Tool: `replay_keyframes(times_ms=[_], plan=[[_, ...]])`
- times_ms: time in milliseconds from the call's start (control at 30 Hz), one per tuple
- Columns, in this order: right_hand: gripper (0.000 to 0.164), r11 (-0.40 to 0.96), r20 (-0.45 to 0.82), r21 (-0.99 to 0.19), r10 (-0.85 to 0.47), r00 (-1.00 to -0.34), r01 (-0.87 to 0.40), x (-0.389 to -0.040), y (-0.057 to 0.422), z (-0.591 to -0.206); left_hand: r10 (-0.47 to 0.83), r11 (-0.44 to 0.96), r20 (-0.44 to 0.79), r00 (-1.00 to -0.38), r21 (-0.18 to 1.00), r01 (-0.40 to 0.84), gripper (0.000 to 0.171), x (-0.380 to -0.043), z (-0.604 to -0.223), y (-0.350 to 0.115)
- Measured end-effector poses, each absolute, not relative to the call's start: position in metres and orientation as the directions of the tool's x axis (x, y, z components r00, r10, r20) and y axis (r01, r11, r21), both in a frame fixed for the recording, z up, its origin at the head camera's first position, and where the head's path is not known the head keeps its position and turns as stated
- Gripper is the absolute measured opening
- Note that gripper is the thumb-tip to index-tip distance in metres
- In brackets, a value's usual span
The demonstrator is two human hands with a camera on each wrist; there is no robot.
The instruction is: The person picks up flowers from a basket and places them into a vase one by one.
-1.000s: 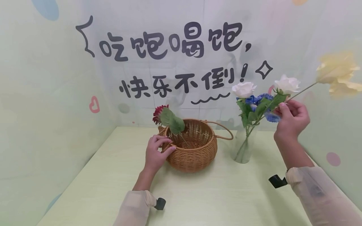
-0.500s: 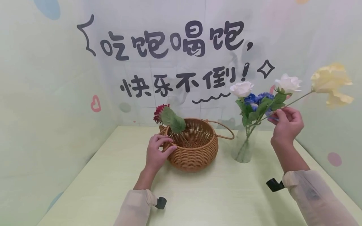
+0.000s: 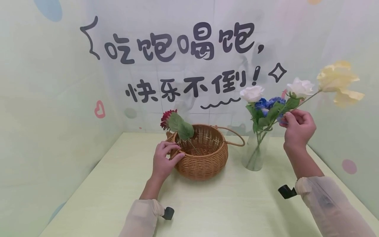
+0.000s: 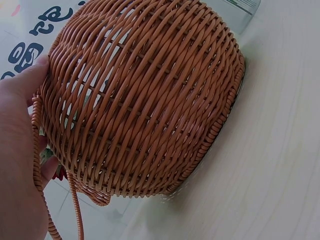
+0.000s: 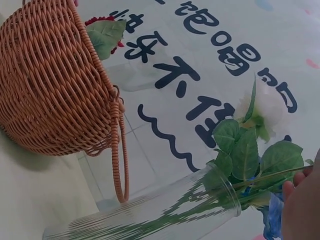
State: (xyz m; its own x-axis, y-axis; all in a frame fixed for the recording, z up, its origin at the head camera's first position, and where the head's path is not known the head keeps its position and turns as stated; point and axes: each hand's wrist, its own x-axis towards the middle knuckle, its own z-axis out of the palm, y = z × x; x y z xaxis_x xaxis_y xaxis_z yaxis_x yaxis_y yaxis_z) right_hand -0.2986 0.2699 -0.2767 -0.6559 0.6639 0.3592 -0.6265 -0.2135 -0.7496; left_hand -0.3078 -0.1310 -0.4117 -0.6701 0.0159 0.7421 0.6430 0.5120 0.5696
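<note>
My left hand (image 3: 164, 159) grips the rim of a brown wicker basket (image 3: 202, 166), thumb outside and fingers over the edge near the handle. A red flower (image 3: 167, 119) with green leaves leans inside that basket, its stem reaching toward the bottom. At the right, my right hand (image 3: 300, 130) pinches the stem of a yellow flower (image 3: 337, 79). This stem slants down left to the mouth of a clear glass vase (image 5: 220, 187). White roses (image 3: 251, 93) and blue flowers (image 3: 267, 103) stand in the vase. The left wrist view shows the basket's woven side close up, beside the thumb.
Everything stands on a pale table (image 3: 213, 200). Behind it is a light wall (image 3: 183, 19) with large dark lettering. A basket handle (image 3: 235, 133) sticks out to the right toward the vase.
My right hand has moved left and slightly down with the yellow flower, bringing its stem farther toward the vase. My left hand keeps its hold on the basket rim.
</note>
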Motion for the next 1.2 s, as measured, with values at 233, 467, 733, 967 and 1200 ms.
replay_keyframes(times_ms=[233, 467, 733, 967, 1200], plan=[[0.010, -0.207, 0.341, -0.769, 0.668, -0.661, -0.605, -0.299, 0.274, -0.269, 0.016, 0.512, 0.740, -0.673, 0.572, 0.641, 0.024, -0.307, -0.411, -0.131], [0.013, -0.251, 0.291, -0.786, 0.656, -0.696, -0.565, -0.301, 0.274, -0.272, 0.017, 0.511, 0.735, -0.678, 0.577, 0.638, 0.024, -0.306, -0.410, -0.131], [0.011, -0.183, 0.266, -0.869, 0.611, -0.746, -0.460, -0.302, 0.271, -0.287, 0.019, 0.509, 0.729, -0.684, 0.582, 0.634, 0.024, -0.307, -0.409, -0.130], [0.011, -0.144, 0.286, -0.879, 0.603, -0.745, -0.454, -0.303, 0.267, -0.298, 0.009, 0.512, 0.725, -0.688, 0.588, 0.626, 0.024, -0.306, -0.407, -0.129], [0.014, -0.149, 0.277, -0.883, 0.603, -0.749, -0.446, -0.306, 0.265, -0.310, 0.004, 0.506, 0.711, -0.703, 0.605, 0.615, 0.024, -0.305, -0.409, -0.130]])
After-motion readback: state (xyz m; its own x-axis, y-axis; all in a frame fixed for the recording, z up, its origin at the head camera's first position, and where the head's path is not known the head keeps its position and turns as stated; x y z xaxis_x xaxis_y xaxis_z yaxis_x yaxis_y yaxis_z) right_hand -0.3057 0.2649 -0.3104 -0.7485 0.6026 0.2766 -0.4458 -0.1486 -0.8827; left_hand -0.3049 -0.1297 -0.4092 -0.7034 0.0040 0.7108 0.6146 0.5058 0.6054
